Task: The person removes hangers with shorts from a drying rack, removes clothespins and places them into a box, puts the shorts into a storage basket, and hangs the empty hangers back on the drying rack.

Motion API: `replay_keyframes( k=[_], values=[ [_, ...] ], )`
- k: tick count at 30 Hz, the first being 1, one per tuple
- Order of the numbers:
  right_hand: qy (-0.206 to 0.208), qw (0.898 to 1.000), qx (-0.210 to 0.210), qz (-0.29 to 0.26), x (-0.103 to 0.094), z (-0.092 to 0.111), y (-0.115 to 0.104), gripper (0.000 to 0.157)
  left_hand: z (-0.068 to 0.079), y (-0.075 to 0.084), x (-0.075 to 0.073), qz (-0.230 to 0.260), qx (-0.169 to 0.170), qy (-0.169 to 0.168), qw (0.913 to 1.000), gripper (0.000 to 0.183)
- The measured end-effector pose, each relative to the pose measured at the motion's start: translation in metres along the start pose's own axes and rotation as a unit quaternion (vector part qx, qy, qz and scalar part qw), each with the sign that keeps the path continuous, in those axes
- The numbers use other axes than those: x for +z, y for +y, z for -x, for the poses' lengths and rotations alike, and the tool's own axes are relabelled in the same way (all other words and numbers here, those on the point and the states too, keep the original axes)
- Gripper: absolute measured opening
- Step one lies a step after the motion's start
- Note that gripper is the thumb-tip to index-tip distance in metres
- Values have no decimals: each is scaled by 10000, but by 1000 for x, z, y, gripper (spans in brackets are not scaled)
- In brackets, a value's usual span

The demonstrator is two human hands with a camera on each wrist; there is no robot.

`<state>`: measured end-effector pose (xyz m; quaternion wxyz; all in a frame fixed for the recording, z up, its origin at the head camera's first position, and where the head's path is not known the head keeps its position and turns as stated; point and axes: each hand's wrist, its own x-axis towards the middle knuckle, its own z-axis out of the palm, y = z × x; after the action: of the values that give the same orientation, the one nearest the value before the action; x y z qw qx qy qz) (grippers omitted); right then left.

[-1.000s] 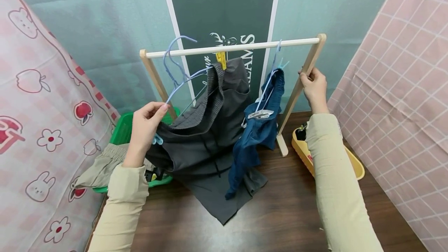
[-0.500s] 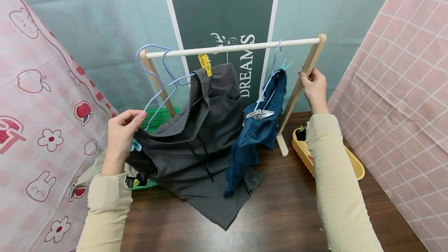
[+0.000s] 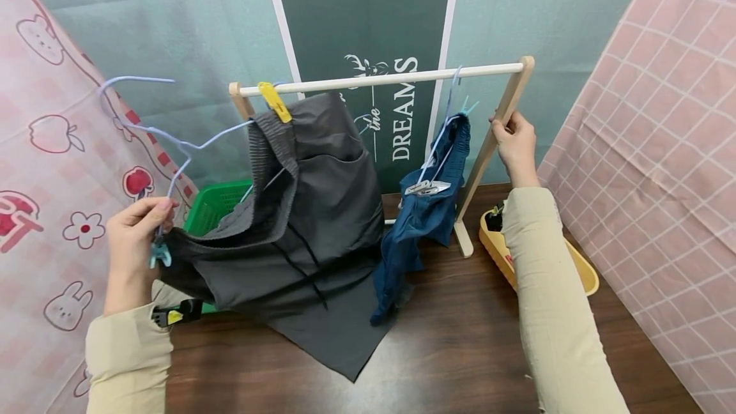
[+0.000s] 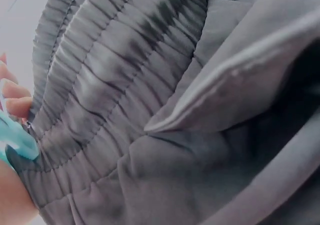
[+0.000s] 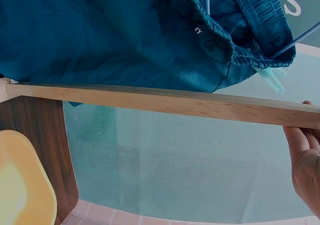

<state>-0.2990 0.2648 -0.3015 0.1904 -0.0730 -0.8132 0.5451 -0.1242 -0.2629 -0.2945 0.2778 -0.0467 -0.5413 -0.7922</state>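
My left hand (image 3: 136, 235) pinches one end of a light-blue hanger (image 3: 185, 145) that carries dark grey trousers (image 3: 322, 203). A yellow clothespin (image 3: 275, 102) clips the waistband at the far end, and a light-blue clothespin (image 3: 161, 254) sits just under my left fingers. The hanger's hook points left, apart from the white rod (image 3: 402, 76). In the left wrist view, the gathered waistband fills most of the picture. My right hand (image 3: 516, 145) grips the wooden post (image 3: 489, 145) of the rack. Blue trousers (image 3: 422, 209) hang on another hanger from the rod beside that post.
Behind the grey trousers, a green basket (image 3: 215, 200) stands at the left. A yellow tray (image 3: 583, 267) lies on the brown table (image 3: 460, 350) at the right, partly hidden by my sleeve. Printed cloths enclose the sides, with a teal one at the back.
My left hand has moved left and down, drawing the hanger and grey trousers leftward, its hook now left of the rack. My right hand stays on the post.
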Motion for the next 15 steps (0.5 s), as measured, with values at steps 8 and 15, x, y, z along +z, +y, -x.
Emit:
replay_keyframes(
  k=[8, 15],
  values=[
    [-31, 10000, 14, -45, 1, 0, 1, 39, 5, 13, -29, 608, 2, 234, 9979, 24],
    [-20, 9999, -4, -148, 0, 2, 1, 39, 6, 23, -54, 1752, -138, 256, 9841, 31]
  ],
)
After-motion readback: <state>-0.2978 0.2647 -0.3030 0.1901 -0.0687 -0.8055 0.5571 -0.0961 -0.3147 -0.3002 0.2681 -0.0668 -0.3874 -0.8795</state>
